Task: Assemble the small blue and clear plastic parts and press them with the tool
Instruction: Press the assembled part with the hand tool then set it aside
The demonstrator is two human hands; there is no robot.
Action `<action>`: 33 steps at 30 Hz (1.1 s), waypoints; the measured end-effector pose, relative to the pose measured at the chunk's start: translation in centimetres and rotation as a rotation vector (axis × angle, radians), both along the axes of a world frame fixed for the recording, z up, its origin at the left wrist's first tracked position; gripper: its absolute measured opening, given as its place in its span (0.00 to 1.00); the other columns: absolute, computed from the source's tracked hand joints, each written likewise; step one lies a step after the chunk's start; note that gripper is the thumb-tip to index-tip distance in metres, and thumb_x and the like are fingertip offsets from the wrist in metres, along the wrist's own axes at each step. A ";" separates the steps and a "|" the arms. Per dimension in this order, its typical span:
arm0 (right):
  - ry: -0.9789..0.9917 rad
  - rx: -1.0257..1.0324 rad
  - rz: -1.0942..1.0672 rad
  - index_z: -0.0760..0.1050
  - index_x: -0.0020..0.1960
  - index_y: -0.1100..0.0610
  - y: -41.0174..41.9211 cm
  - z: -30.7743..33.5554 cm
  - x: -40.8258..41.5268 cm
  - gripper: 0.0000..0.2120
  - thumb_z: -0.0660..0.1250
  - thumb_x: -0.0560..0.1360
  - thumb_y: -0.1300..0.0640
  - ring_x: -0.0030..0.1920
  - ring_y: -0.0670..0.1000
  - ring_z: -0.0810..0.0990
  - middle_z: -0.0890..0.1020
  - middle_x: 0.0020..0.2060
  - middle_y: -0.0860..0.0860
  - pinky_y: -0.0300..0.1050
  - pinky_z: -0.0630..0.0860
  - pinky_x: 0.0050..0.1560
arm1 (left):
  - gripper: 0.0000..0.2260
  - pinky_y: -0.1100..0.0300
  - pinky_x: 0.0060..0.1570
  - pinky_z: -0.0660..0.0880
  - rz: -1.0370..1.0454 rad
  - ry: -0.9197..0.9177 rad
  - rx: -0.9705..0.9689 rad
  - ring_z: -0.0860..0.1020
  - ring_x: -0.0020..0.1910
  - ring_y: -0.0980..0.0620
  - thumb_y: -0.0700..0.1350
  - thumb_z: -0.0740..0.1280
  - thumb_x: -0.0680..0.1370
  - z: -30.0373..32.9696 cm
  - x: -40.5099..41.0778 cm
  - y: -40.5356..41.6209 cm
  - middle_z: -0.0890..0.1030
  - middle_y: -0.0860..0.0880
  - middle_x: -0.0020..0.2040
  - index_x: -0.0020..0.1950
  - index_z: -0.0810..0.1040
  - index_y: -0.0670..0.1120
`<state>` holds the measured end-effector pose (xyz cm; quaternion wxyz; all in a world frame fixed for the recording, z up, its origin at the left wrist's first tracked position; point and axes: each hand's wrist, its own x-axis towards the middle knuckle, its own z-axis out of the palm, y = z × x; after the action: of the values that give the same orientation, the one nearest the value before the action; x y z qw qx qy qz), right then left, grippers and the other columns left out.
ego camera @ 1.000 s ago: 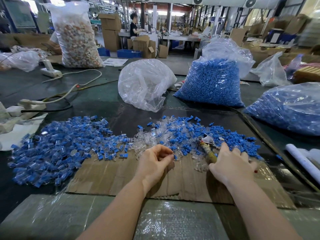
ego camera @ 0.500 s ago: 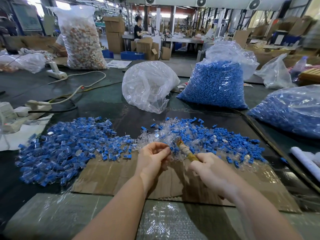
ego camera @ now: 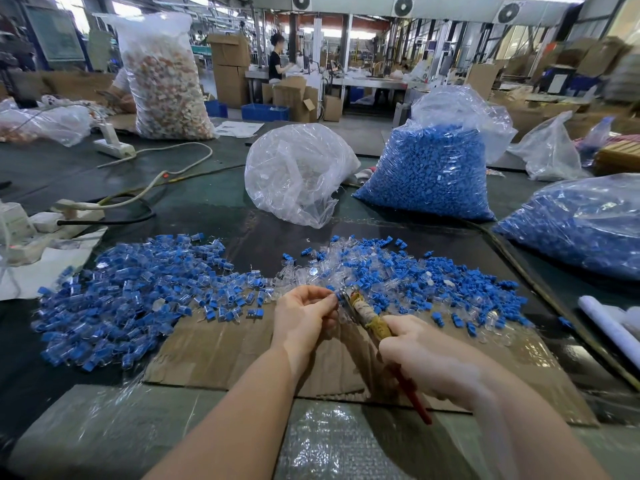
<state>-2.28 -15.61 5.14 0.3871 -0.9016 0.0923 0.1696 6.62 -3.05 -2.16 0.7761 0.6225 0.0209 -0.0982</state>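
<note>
Left hand: the left hand (ego camera: 304, 318) is raised over the cardboard sheet (ego camera: 221, 351), fingers curled and pinching a small part (ego camera: 331, 296) between thumb and fingertips; the part is too small to tell whether it is blue, clear or both.
Right hand: the right hand (ego camera: 426, 355) is clamped round the handles of the tool (ego camera: 367, 315), whose metal head touches the pinched part at the left fingertips.
Tool: wrapped in yellowish tape along its shaft, with a red handle end sticking out below the right hand; it slants up and to the left.
Loose parts near the hands: a scatter of blue and clear parts (ego camera: 415, 282) lies on the surface just beyond both hands, spreading to the right.
Pile on the left: a broad heap of blue-and-clear pieces (ego camera: 128, 299) lies left of the left hand, partly on the cardboard edge.
Bags beyond: a crumpled clear bag (ego camera: 294, 174) stands behind the scatter; right of it an open bag of blue parts (ego camera: 429, 174); at the far right another bag of blue parts (ego camera: 581, 223) lying on its side.
Far left: a power strip (ego camera: 52, 220) with cables on the dark surface (ego camera: 194, 209).
</note>
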 end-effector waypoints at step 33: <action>-0.340 -0.378 -0.393 0.61 0.73 0.56 -5.1 -4.1 0.0 0.30 0.67 0.74 0.54 0.63 0.56 0.67 0.71 0.61 0.56 0.49 0.65 0.64 | 0.07 0.65 0.41 0.68 0.475 -0.445 0.927 0.74 0.45 0.53 0.42 0.65 0.78 1.1 2.8 7.3 0.79 0.48 0.50 0.53 0.81 0.46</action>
<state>-2.25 -20.74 1.05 0.2478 -0.9379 0.2284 -0.0815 9.41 4.22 -1.11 0.4082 0.8821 0.0371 0.2321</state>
